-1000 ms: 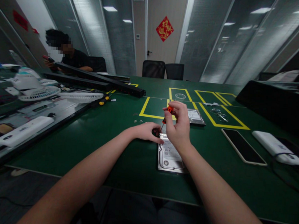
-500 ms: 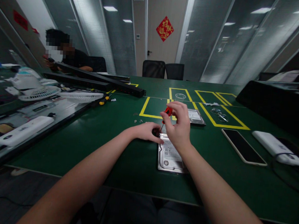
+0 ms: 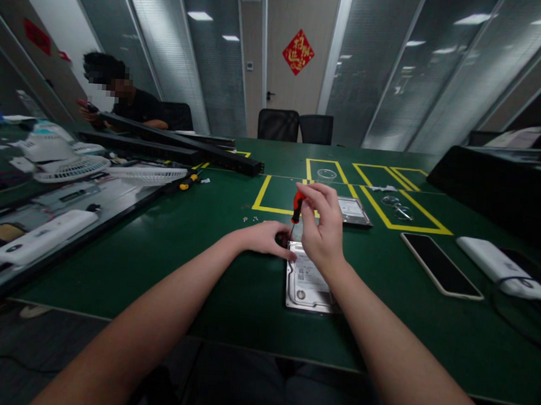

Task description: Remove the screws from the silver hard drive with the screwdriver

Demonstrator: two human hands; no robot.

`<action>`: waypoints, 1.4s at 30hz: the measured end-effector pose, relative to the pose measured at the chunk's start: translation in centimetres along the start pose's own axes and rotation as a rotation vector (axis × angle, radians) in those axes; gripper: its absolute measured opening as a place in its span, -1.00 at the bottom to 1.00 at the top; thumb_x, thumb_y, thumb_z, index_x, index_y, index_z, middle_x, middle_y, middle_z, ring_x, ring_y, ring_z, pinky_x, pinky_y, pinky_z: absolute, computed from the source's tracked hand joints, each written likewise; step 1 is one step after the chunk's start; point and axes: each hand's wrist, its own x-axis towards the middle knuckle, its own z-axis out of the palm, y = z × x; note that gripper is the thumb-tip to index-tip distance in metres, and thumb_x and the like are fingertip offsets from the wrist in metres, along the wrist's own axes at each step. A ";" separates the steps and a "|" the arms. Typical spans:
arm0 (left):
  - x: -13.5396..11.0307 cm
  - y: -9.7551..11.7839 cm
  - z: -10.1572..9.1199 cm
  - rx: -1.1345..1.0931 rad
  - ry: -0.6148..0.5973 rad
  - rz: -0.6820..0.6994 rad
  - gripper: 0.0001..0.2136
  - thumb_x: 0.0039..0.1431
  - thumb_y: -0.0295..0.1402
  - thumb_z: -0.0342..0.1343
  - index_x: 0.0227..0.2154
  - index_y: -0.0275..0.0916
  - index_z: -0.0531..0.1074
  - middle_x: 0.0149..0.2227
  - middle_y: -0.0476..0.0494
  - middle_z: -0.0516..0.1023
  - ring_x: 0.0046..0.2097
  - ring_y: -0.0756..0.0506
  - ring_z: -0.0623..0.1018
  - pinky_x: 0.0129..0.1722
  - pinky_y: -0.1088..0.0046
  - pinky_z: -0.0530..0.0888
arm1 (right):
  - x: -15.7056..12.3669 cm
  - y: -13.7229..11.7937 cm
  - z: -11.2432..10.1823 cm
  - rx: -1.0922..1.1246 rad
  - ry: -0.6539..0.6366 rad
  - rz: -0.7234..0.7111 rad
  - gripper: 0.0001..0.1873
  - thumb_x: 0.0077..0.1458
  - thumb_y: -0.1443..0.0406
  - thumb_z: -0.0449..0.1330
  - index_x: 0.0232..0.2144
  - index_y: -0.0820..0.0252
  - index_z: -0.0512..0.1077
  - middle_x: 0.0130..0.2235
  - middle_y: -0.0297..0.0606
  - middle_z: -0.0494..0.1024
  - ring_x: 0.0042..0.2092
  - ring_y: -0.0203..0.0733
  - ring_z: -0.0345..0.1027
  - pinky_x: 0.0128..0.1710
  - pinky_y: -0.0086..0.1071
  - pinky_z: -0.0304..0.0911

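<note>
A silver hard drive point(image 3: 308, 287) lies flat on the green table in front of me. My left hand point(image 3: 263, 237) is closed about its far left corner, with the thumb on the top and the fingers curled by the edge. Between my right hand's point(image 3: 320, 227) thumb and fingers is a red-and-black screwdriver point(image 3: 297, 209). It stands nearly upright, its thin shaft pointing down at that same corner. The tip is hard to make out beside my left fingers. Several tiny screws point(image 3: 250, 219) lie on the table beyond my left hand.
A second hard drive point(image 3: 353, 211) lies behind my right hand. To the right are a phone point(image 3: 441, 265) and a white power bank point(image 3: 502, 267) with a cable. Fan parts point(image 3: 67, 153) and a yellow-black screwdriver point(image 3: 189, 181) lie left. A person point(image 3: 136, 106) sits far left.
My right fingers have shifted on the screwdriver, uncovering more of its handle, and the handle has tipped slightly left. My left hand and the hard drive have stayed in place.
</note>
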 end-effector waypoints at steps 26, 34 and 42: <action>-0.1 0.1 -0.2 -0.005 -0.011 -0.001 -0.44 0.01 0.06 0.39 -0.05 -0.25 0.57 -0.17 -0.16 0.63 -0.18 -0.18 0.55 -0.21 0.34 0.39 | 0.0 0.0 0.2 0.002 0.029 0.000 -0.76 0.36 0.36 0.14 0.02 0.04 0.46 0.07 -0.12 0.43 0.13 -0.03 0.38 0.01 -0.07 0.49; 0.0 0.1 -0.1 0.001 -0.009 0.001 -0.44 0.00 0.07 0.40 -0.07 -0.26 0.56 -0.19 -0.15 0.61 -0.20 -0.18 0.54 -0.22 0.34 0.38 | -0.2 0.7 0.4 0.077 0.029 0.032 -0.77 0.35 0.34 0.16 0.02 0.02 0.43 0.09 -0.12 0.41 0.17 0.01 0.42 0.10 0.02 0.49; 0.0 0.1 -0.1 0.000 -0.013 -0.009 -0.44 0.01 0.06 0.39 -0.07 -0.26 0.56 -0.21 -0.15 0.61 -0.21 -0.18 0.54 -0.24 0.33 0.38 | -0.3 0.8 0.6 0.113 0.047 0.042 -0.78 0.33 0.33 0.22 0.00 0.01 0.43 0.09 -0.15 0.40 0.13 -0.02 0.43 0.03 -0.05 0.52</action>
